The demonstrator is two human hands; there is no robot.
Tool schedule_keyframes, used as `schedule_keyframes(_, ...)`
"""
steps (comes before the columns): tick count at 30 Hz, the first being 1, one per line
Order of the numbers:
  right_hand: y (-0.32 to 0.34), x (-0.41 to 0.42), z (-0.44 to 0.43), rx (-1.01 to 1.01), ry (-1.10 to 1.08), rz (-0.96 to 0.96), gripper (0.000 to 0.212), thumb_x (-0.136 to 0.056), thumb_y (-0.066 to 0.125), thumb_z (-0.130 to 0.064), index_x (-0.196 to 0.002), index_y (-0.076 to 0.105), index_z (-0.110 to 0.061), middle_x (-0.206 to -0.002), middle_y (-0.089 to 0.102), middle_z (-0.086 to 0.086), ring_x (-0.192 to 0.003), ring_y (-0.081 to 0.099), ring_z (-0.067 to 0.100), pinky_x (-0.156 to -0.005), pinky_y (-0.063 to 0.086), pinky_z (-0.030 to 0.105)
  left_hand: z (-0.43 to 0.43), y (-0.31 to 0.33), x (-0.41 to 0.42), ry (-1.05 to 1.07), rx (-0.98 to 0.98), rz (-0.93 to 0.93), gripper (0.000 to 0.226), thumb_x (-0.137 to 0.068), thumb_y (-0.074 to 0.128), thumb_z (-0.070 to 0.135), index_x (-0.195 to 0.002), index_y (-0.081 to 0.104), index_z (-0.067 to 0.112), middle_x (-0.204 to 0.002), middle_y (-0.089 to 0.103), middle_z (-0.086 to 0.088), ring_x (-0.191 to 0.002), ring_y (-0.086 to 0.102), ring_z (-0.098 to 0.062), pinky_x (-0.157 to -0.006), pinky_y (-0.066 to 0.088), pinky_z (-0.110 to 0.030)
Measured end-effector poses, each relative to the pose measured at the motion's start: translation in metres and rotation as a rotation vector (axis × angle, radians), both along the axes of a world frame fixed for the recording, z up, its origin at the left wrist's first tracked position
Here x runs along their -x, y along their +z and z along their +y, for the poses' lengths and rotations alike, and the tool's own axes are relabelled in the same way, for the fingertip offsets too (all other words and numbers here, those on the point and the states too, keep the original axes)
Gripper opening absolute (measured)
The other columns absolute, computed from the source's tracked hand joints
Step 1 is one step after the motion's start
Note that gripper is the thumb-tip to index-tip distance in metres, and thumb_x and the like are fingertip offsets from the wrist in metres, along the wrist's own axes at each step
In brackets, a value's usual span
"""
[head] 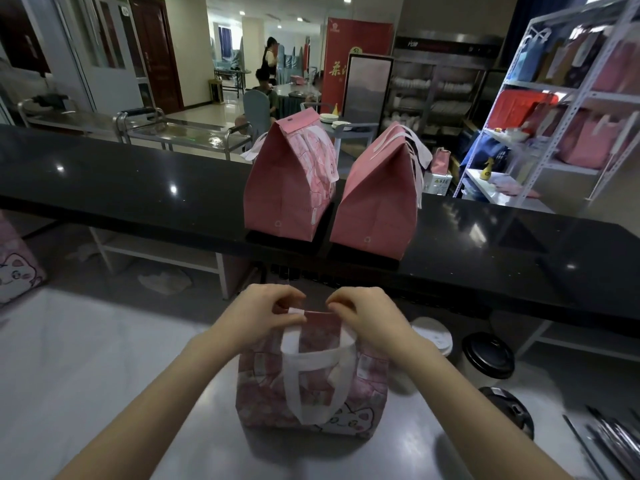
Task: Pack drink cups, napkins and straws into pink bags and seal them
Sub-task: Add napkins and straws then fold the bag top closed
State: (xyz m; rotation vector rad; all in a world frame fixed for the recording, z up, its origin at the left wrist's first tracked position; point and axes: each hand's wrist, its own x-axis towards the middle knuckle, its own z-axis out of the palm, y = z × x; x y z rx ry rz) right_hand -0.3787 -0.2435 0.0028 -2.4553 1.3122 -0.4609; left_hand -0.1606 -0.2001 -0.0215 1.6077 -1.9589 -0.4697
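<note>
A pink bag [311, 386] with white handles and a cat print stands on the steel worktop in front of me. My left hand [270, 308] pinches the left end of its folded top edge, at a white strip. My right hand [360, 315] pinches the right end of the same edge. Two more pink bags stand with tops folded shut on the black counter behind: one on the left [287, 181], one on the right [379, 195]. A white-lidded cup [433, 334] and a black-lidded cup [488, 355] stand to the right of the bag.
A second black lid [509, 408] lies at the right, with dark wrapped straws [613, 441] at the right edge. A pink cat-print bag [14, 268] sits at the far left. The black counter [138, 188] runs across ahead. Shelving with bags [571, 109] stands at back right.
</note>
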Motion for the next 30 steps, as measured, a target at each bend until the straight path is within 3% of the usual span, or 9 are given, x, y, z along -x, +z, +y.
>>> schedule_keyframes(4,0.007,0.045,-0.010,-0.110,-0.024,-0.009,0.026,-0.088,0.066,-0.027,-0.114,0.068,-0.025,-0.110,0.068,-0.011,-0.100,0.061,0.004,-0.092,0.049,0.024,0.014,-0.006,-0.038,0.110,-0.040,-0.079,0.020,-0.081,0.074,0.036,-0.100,0.070,0.038,-0.085,0.059,0.029,-0.083,0.057,0.011,-0.069,0.047,-0.008)
schedule_keyframes(6,0.010,0.061,-0.013,-0.215,-0.004,0.056,0.033,-0.079,0.076,-0.024,-0.112,0.069,-0.025,-0.102,0.068,-0.015,-0.094,0.062,-0.001,-0.089,0.051,0.020,0.021,-0.010,-0.046,0.155,-0.026,-0.061,0.019,-0.080,0.074,0.034,-0.099,0.071,0.036,-0.085,0.059,0.030,-0.083,0.058,0.009,-0.066,0.043,-0.006)
schedule_keyframes(8,0.009,0.058,-0.014,-0.194,-0.005,0.080,0.029,-0.076,0.079,-0.018,-0.104,0.072,-0.025,-0.092,0.068,-0.016,-0.087,0.063,-0.002,-0.082,0.052,0.017,0.027,-0.012,-0.045,0.182,0.021,-0.067,0.016,-0.080,0.075,0.032,-0.096,0.073,0.033,-0.084,0.062,0.026,-0.081,0.059,0.006,-0.069,0.046,-0.009)
schedule_keyframes(12,0.005,0.028,-0.020,-0.111,-0.082,0.039,0.019,-0.079,0.072,-0.006,-0.088,0.076,-0.022,-0.084,0.070,-0.008,-0.082,0.064,0.006,-0.076,0.055,0.023,0.044,-0.009,-0.044,0.252,0.116,-0.111,0.010,-0.081,0.075,0.031,-0.090,0.076,0.028,-0.081,0.069,0.017,-0.074,0.061,-0.002,-0.070,0.055,-0.026)
schedule_keyframes(19,-0.002,-0.035,-0.036,-0.034,-0.048,0.025,0.024,-0.078,0.063,0.006,-0.083,0.076,-0.013,-0.086,0.071,0.005,-0.085,0.065,0.019,-0.078,0.055,0.031,0.084,-0.015,-0.063,0.349,0.256,-0.149,0.004,-0.080,0.076,0.028,-0.083,0.075,0.025,-0.076,0.071,0.013,-0.065,0.058,-0.005,-0.060,0.041,-0.020)
schedule_keyframes(24,-0.008,-0.063,-0.036,0.011,-0.013,-0.089,0.026,-0.080,0.063,0.001,-0.099,0.073,-0.013,-0.099,0.072,0.004,-0.097,0.064,0.018,-0.088,0.051,0.031,0.105,-0.025,-0.071,0.292,0.228,0.099,0.008,-0.074,0.081,0.029,-0.079,0.074,0.030,-0.072,0.069,0.017,-0.067,0.063,-0.005,-0.064,0.053,-0.029)
schedule_keyframes(28,-0.021,-0.061,-0.024,-0.013,-0.125,-0.232,0.038,-0.086,0.066,-0.015,-0.123,0.061,-0.019,-0.119,0.064,0.001,-0.111,0.058,0.018,-0.095,0.045,0.028,0.111,-0.032,-0.088,0.234,0.108,0.375,0.020,-0.081,0.064,0.056,-0.084,0.072,0.038,-0.087,0.069,0.021,-0.088,0.063,-0.003,-0.076,0.046,-0.013)
schedule_keyframes(30,-0.034,-0.052,-0.014,-0.013,-0.187,-0.261,0.043,-0.088,0.065,-0.023,-0.130,0.054,-0.025,-0.124,0.062,-0.001,-0.114,0.057,0.018,-0.095,0.046,0.029,0.114,-0.046,-0.102,0.232,-0.007,0.447,0.021,-0.092,0.052,0.049,-0.091,0.071,0.041,-0.097,0.067,0.026,-0.099,0.059,0.005,-0.079,0.040,-0.005)
